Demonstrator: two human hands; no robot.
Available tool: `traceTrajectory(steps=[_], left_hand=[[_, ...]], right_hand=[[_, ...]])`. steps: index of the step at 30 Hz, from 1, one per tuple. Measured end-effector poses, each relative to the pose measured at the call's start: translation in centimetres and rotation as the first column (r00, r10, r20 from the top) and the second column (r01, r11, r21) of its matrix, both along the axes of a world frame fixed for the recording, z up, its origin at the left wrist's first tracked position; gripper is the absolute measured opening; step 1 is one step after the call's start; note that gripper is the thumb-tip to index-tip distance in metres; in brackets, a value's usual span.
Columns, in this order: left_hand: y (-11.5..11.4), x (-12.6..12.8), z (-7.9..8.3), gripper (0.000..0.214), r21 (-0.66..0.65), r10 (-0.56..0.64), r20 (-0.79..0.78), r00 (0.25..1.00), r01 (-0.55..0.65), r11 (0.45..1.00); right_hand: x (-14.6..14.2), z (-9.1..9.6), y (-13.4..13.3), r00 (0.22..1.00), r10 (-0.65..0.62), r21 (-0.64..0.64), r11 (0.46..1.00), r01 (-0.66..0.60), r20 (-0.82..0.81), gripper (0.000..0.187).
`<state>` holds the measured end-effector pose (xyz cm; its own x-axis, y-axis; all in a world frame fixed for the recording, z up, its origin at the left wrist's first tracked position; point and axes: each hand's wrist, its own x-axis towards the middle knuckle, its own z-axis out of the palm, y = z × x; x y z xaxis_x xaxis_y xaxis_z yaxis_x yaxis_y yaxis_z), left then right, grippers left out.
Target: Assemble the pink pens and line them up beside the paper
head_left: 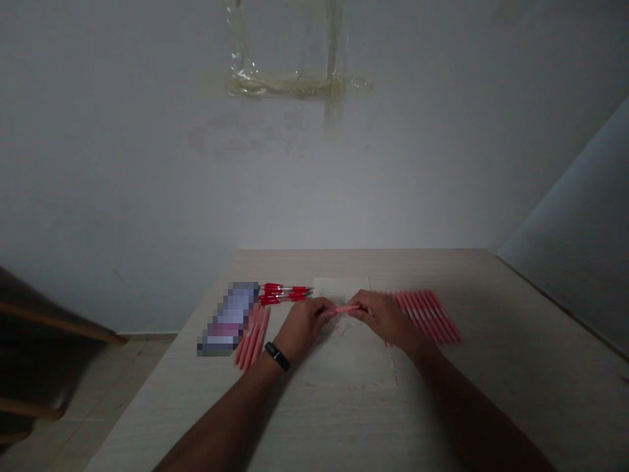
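My left hand (302,324) and my right hand (383,318) meet above a pale paper sheet (344,360), both pinching a slim pink pen barrel (346,309) at its ends. Left of my left hand, several loose pink barrels (251,337) lie side by side. Several red pens (284,293) lie in a small group above them. A fanned row of pink barrels (425,316) lies beyond my right hand, partly hidden by it. A black band (276,356) circles my left wrist.
A pixelated, blurred package (228,321) lies on the pale wood-grain table (491,295) at the left of the pens. The table's left edge drops to a tiled floor, with a dark wooden chair (39,341) beyond it. A wall with clear tape (295,82) stands behind.
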<state>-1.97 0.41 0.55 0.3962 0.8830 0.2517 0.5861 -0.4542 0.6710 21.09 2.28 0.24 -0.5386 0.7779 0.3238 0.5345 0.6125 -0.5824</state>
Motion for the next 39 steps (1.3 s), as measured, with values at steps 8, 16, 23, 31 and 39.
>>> traceTrajectory(steps=[8,16,23,31,39], left_hand=[[0.0,0.0,-0.2,0.022,0.072,0.064,-0.039,0.997,-0.061,0.995],[0.1,0.0,-0.3,0.023,0.089,0.043,-0.058,0.997,-0.038,0.995],[0.3,-0.2,-0.3,0.024,0.150,0.051,-0.058,0.997,-0.042,0.988],[0.3,-0.2,-0.3,0.023,0.153,0.063,-0.073,0.995,-0.051,0.987],[0.2,-0.2,-0.5,0.021,0.154,0.071,-0.046,0.996,-0.063,0.986]], right_hand=[[-0.3,-0.3,0.1,0.996,-0.059,0.013,0.998,0.058,0.070,0.028],[-0.7,-0.2,-0.6,0.997,-0.078,-0.061,0.995,0.076,-0.027,0.019],[-0.8,-0.7,-0.3,0.996,-0.093,-0.102,0.990,0.094,0.017,0.022],[-0.9,-0.9,-0.3,0.996,-0.087,-0.087,0.993,0.083,-0.037,0.025],[-1.0,-1.0,-0.3,0.992,-0.108,-0.088,0.991,0.102,-0.066,0.020]])
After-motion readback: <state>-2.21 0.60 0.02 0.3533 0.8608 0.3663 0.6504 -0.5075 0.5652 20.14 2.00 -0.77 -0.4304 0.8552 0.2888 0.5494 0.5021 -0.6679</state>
